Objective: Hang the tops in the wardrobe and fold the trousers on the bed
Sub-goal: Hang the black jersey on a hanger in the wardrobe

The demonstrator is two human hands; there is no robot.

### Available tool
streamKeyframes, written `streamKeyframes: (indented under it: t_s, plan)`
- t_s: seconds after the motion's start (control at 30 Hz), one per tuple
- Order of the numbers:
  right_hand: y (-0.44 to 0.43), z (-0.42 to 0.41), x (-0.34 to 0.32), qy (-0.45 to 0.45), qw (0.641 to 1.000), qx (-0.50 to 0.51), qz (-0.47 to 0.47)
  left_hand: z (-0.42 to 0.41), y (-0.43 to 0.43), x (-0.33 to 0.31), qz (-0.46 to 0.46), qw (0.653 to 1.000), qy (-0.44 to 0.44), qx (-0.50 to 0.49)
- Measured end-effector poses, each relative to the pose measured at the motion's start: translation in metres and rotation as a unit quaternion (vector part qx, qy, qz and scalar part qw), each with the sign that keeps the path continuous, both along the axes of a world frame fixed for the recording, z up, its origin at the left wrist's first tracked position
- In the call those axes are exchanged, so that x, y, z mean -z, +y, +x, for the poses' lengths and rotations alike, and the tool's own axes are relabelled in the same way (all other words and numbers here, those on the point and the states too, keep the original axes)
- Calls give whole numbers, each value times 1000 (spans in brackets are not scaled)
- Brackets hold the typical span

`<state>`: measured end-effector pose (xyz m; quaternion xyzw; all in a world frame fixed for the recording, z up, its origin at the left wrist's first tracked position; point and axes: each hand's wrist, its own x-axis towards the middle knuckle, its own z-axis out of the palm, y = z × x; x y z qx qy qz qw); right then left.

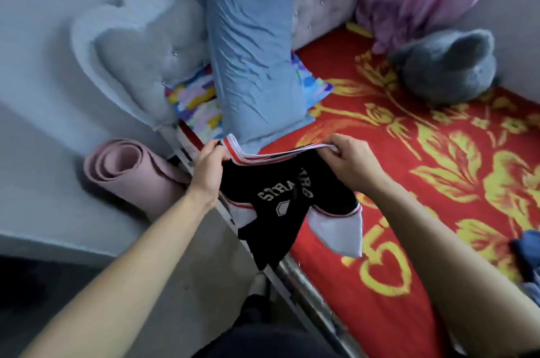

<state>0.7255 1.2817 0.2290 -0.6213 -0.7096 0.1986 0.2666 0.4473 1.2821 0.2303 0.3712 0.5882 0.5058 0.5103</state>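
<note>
Item: black top (280,199), white sleeves, striped hem. Position: hangs upside down over the edge of the bed (409,182), just below the blue pillow (251,65). Left hand (209,166) and right hand (347,160) each pinch one hem end, spreading it, probably to straighten it for hanging.

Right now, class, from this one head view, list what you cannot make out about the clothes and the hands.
1. The black top, head view: folds break up its white lettering, so it cannot be read in full.
2. The dark blue cloth, head view: cut off by the right edge, so the garment type is unclear.
3. The left hand, head view: its fingertips are hidden behind the top's striped edge, which it grips.
4. The grey furry thing, head view: too blurred to identify.
</note>
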Motion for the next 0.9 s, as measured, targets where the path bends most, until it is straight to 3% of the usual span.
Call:
streamKeyframes:
  t_s: [0.23, 0.4, 0.6, 0.7, 0.9]
  plan:
    - [-47, -100, -36, 12, 974, -224, 9, -76, -136, -45, 26, 980, 144, -135]
    - [-93, -168, -56, -23, 941, -337, 30, -133, -221, -82, 11, 965, 119, -231]
    - [-149, -269, -103, 29, 927, -368, 69, -216, -301, -125, 75, 939, 153, -300]
    - [-189, -335, -118, 65, 928, -366, 40, -266, -344, -142, 102, 925, 182, -318]
    - [-285, -476, -131, -3, 885, -464, 25, -369, -428, -154, 106, 926, 197, -304]
